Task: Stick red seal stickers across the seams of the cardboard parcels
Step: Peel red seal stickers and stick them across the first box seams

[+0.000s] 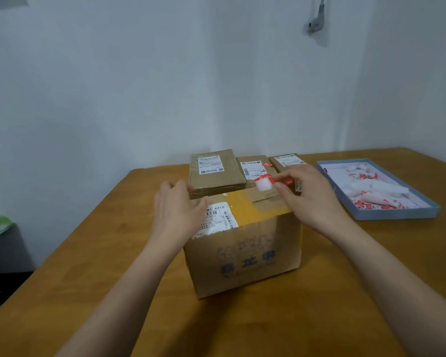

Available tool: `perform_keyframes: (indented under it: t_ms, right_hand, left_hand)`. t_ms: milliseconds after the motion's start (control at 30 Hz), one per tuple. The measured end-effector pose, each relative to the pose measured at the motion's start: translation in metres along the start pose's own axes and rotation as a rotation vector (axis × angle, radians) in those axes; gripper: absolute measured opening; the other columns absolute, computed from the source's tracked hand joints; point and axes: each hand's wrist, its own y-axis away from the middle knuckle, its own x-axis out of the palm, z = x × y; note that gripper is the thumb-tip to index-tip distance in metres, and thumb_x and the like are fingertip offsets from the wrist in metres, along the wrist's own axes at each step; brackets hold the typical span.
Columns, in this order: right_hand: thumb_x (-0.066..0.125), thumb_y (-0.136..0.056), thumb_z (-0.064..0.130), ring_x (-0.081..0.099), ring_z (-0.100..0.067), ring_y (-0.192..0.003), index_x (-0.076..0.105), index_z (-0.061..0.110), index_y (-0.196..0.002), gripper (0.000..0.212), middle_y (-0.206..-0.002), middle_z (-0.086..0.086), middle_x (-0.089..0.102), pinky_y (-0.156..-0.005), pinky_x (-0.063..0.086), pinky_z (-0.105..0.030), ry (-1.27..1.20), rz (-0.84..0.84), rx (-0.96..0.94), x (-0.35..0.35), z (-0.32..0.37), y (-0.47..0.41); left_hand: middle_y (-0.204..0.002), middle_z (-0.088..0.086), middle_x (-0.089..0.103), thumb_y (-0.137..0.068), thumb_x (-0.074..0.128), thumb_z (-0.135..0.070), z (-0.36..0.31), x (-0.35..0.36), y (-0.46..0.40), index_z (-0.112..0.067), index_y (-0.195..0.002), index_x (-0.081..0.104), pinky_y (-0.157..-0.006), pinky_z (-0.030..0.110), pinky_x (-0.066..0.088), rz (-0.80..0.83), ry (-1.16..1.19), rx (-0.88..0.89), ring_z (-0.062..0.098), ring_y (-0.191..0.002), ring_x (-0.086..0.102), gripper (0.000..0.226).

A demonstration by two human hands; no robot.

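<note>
Hanging from the right hand [312, 194], a red seal sticker with a white backing tab [272, 182] is pinched at the thumb and forefinger, its long axis running left to right and its free white end pointing away from those fingertips toward the left hand [177, 210]. It sits above the far edge of the large brown cardboard box [245, 256], whose top carries a band of yellowish tape [252, 206] along the flap seam; that seam lies just below and nearer than the fingers, running roughly away from the person, so the strip looks already turned to cross it. The left hand hovers with straight, relaxed fingers at the box's top left, touching or nearly touching the white shipping label [216, 219], gripping nothing. The right hand is plainly the nearer one to the sticker; the left would have to reach rightward to catch the loose end. Beyond the fingers lie three flat brown parcels [215, 173] with labels, the middle one bearing a small red seal [267, 164]. Well to the right of the right hand, a shallow blue tray [397, 215] holds white backing scraps and red bits on the wooden table [113, 279].
</note>
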Motion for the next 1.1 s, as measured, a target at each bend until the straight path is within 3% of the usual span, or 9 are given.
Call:
perform_keyframes:
  t_ms: [133, 267, 367, 467, 567, 700, 800, 967, 1100]
  right_hand:
    - [0.066, -0.088, 0.022, 0.056, 0.002, -0.089, 0.071, 0.022, -0.095, 0.009, -0.103, 0.008, 0.062, -0.074, 0.04, -0.003, -0.15, -0.08, -0.057, 0.004, 0.007, -0.007]
    - [0.068, -0.086, 0.028, 0.058, 0.011, -0.084, 0.07, 0.027, -0.087, 0.003, -0.093, 0.016, 0.067, -0.067, 0.04, -0.003, -0.289, -0.044, -0.013, 0.02, 0.012, -0.02]
    - [0.071, -0.084, 0.024, 0.061, 0.012, -0.079, 0.071, 0.021, -0.085, 0.004, -0.091, 0.013, 0.069, -0.066, 0.043, -0.004, -0.391, 0.019, 0.022, 0.026, 0.012, -0.028]
    - [0.074, -0.08, 0.018, 0.061, 0.009, -0.075, 0.07, 0.015, -0.084, 0.007, -0.089, 0.009, 0.069, -0.06, 0.043, -0.004, -0.434, 0.072, 0.049, 0.029, 0.004, -0.029]
    - [0.079, -0.074, 0.024, 0.063, 0.003, -0.076, 0.068, 0.012, -0.082, 0.017, -0.089, 0.008, 0.069, -0.061, 0.047, -0.008, -0.471, 0.062, 0.069, 0.03, -0.002, -0.029]
    - [0.081, -0.069, 0.029, 0.065, -0.004, -0.08, 0.065, 0.013, -0.081, 0.025, -0.089, 0.007, 0.07, -0.069, 0.053, -0.017, -0.481, 0.043, 0.076, 0.031, -0.005, -0.026]
    - [0.079, -0.069, 0.024, 0.066, -0.011, -0.086, 0.062, 0.016, -0.084, 0.024, -0.093, 0.002, 0.068, -0.073, 0.056, -0.025, -0.442, 0.049, 0.071, 0.031, -0.005, -0.025]
    - [0.08, -0.071, 0.031, 0.063, -0.007, -0.087, 0.055, 0.022, -0.084, 0.03, -0.089, 0.003, 0.065, -0.076, 0.053, -0.021, -0.385, 0.05, 0.048, 0.031, -0.001, -0.022]
    - [0.08, -0.07, 0.032, 0.061, -0.004, -0.084, 0.055, 0.019, -0.088, 0.033, -0.088, 0.006, 0.064, -0.073, 0.05, -0.017, -0.355, 0.049, 0.044, 0.032, -0.001, -0.022]
  left_hand:
    - [-0.11, -0.008, 0.047, -0.091, 0.061, -0.03, -0.024, -0.003, 0.0, -0.021, -0.112, 0.059, -0.076, 0.021, 0.036, -0.105, 0.145, 0.174, 0.013, -0.097, 0.053, 0.023]
    - [-0.089, -0.006, 0.061, -0.093, 0.058, -0.024, -0.045, 0.006, -0.003, -0.019, -0.094, 0.061, -0.056, 0.022, 0.046, 0.127, 0.422, 0.085, 0.011, -0.075, 0.062, 0.005]
    - [-0.085, 0.002, 0.065, -0.094, 0.058, -0.019, -0.044, 0.014, -0.003, -0.017, -0.091, 0.061, -0.052, 0.019, 0.047, 0.253, 0.546, 0.032, 0.009, -0.06, 0.057, 0.005]
    - [-0.089, 0.002, 0.065, -0.091, 0.06, -0.012, -0.041, 0.016, -0.005, -0.017, -0.089, 0.062, -0.053, 0.021, 0.046, 0.264, 0.599, 0.043, 0.011, -0.059, 0.055, 0.006]
    - [-0.085, -0.001, 0.064, -0.084, 0.069, -0.011, -0.04, 0.018, -0.005, -0.016, -0.089, 0.062, -0.051, 0.017, 0.044, 0.31, 0.593, 0.116, 0.006, -0.058, 0.051, 0.009]
    - [-0.075, -0.001, 0.061, -0.07, 0.083, -0.034, -0.039, 0.02, -0.004, -0.017, -0.082, 0.058, -0.052, 0.02, 0.042, 0.343, 0.637, 0.153, 0.006, -0.058, 0.047, 0.033]
    - [-0.071, 0.002, 0.06, -0.066, 0.078, -0.049, -0.042, 0.018, -0.002, -0.016, -0.078, 0.056, -0.054, 0.024, 0.041, 0.319, 0.681, 0.145, 0.011, -0.061, 0.048, 0.041]
    - [-0.067, 0.004, 0.057, -0.068, 0.069, -0.057, -0.044, 0.018, -0.001, -0.015, -0.079, 0.057, -0.055, 0.028, 0.042, 0.318, 0.639, 0.132, 0.015, -0.059, 0.047, 0.045]
    - [-0.066, 0.002, 0.057, -0.075, 0.071, -0.049, -0.043, 0.018, -0.001, -0.011, -0.081, 0.059, -0.054, 0.025, 0.042, 0.315, 0.624, 0.15, 0.013, -0.058, 0.047, 0.041]
